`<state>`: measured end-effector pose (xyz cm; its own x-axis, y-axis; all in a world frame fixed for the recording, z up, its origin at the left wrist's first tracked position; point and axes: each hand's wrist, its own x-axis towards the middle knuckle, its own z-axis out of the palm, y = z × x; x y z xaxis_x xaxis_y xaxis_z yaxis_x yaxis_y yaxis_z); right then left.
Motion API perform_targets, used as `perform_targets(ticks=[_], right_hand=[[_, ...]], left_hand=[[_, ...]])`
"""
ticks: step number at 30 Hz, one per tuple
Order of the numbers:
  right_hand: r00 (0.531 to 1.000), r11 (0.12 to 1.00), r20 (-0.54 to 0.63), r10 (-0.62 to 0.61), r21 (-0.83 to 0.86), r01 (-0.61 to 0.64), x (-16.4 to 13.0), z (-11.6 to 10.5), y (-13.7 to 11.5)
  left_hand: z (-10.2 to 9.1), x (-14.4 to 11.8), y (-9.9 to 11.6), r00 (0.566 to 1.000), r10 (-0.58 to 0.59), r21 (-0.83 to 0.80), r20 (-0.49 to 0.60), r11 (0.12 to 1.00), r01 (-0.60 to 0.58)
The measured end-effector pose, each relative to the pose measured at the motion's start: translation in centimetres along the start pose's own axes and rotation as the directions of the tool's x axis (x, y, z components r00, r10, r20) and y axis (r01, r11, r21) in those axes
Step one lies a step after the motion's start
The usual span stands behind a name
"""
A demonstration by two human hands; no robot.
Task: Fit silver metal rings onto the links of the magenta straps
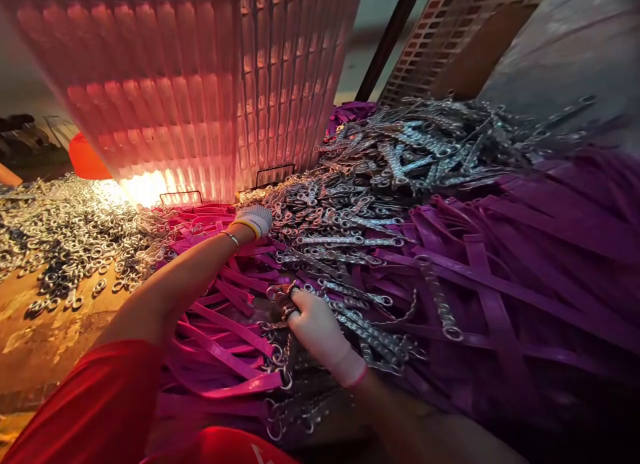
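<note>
My left hand point(256, 220), in a pale knit glove with a yellow cuff, reaches to the edge of a heap of metal chains point(320, 204) beside purple straps. Its fingers point away from me and are hidden. Closer in, my right hand point(320, 331), also gloved, is closed around the ringed ends of some chains point(287, 303). Below it, more chains and rings hang at the ends of bright purple straps point(240, 384). Another group of flat-linked chains point(370, 331) lies just right of my right hand.
Clear ribbed plastic panels point(195, 104) stand upright ahead, with a bright light behind them. Loose metal rings point(90, 251) are heaped on the worn wooden table point(20, 344) at left. More chains point(425, 144) and purple straps point(550, 251) pile up on the right.
</note>
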<state>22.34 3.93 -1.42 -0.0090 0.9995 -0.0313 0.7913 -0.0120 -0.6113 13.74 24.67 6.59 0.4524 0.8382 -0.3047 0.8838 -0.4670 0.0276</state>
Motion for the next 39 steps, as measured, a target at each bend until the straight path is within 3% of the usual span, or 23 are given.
perform_targets(ticks=[3,6,8,11,12,14,15,18,20,22,25,32,36,39], right_hand=[[1.0,1.0,-0.008,0.016,0.009,-0.016,0.0,-0.1,0.1],[0.998,0.999,-0.062,-0.003,0.043,0.006,0.0,-0.3,0.2],[0.991,0.995,-0.128,-0.05,0.078,0.06,-0.1,-0.7,0.2],[0.966,0.98,-0.216,-0.14,0.11,0.166,-0.7,-1.7,-0.4],[0.961,0.975,-0.226,-0.16,0.115,0.19,-1.0,-2.1,-0.7],[0.96,0.97,-0.208,-0.185,0.117,0.212,-1.8,-2.8,-1.5],[0.964,0.97,-0.181,-0.197,0.107,0.218,-2.2,-3.0,-2.0],[0.964,0.968,-0.092,-0.249,0.007,0.25,-3.4,-3.3,-3.6],[0.962,0.957,-0.039,-0.271,-0.115,0.265,-4.0,-3.1,-4.6],[0.96,0.932,0.002,-0.279,-0.239,0.271,-4.5,-2.9,-5.4],[0.95,0.879,0.023,-0.311,-0.374,0.297,-5.1,-2.4,-6.2],[0.928,0.793,-0.005,-0.374,-0.521,0.317,-6.1,-1.4,-6.5],[0.92,0.796,-0.023,-0.392,-0.509,0.327,-6.6,-0.9,-6.0],[0.921,0.807,-0.019,-0.389,-0.488,0.331,-7.0,-0.5,-5.7]], left_hand=[[0.2,0.7,0.8,1.0,-0.016,0.038,0.01,0.999,0.016],[-0.9,-0.4,0.5,1.0,0.005,0.031,-0.02,0.999,-0.005],[-1.8,-2.8,-0.1,0.996,0.032,0.016,-0.088,0.999,-0.031],[-1.5,-8.6,-1.2,0.979,0.085,-0.12,-0.187,0.987,-0.109],[-0.9,-10.9,-1.5,0.971,0.1,-0.354,-0.216,0.919,-0.173],[1.1,-15.3,-1.9,0.987,0.08,-0.759,-0.141,0.631,-0.16],[2.3,-17.2,-1.9,0.993,0.061,-0.867,-0.103,0.483,-0.12],[5.6,-21.3,-1.3,0.998,-0.052,-0.989,-0.044,0.144,-0.036],[7.1,-22.7,-0.6,0.995,-0.092,-0.999,-0.029,0.032,-0.026],[7.9,-23.5,0.0,0.995,-0.099,-1.0,-0.016,-0.019,-0.018],[8.3,-24.2,0.6,0.995,-0.099,-1.0,0.008,-0.023,0.006],[9.3,-24.6,0.6,0.975,-0.197,-0.981,-0.099,0.182,-0.063],[9.8,-24.8,0.4,0.994,-0.074,-0.932,-0.084,0.36,-0.052],[10.9,-25.2,0.5,0.986,0.007,-0.869,-0.165,0.472,-0.148]])
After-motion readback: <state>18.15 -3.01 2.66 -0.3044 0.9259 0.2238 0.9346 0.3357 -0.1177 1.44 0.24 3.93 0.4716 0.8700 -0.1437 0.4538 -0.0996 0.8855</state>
